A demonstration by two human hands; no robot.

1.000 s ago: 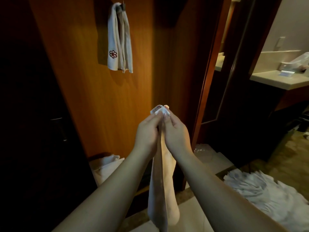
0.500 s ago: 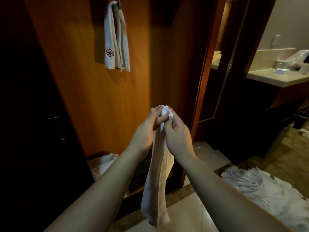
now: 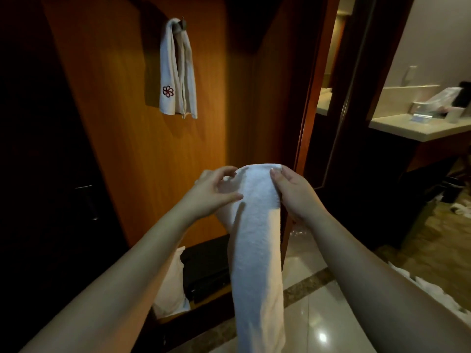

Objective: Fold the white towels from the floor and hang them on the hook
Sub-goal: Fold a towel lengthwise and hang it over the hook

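A long white towel hangs folded over in front of me, its doubled top edge held at chest height. My right hand grips the towel's right side near the top, thumb on the front face. My left hand pinches the left side of the fold, fingers curled round the cloth. High on the orange wooden panel, a folded white towel with a red flower mark hangs from a small metal hook. More white towels lie heaped on the floor at the right.
A white bundle sits on a low dark shelf at the panel's foot. A dark door with a handle is at the left. To the right, a doorway opens onto a counter with items on it. Glossy floor tiles lie below.
My hands have moved apart and lowered a little, spreading the towel's top from a narrow pinched strip into a wide flat fold. The view has shifted slightly downward.
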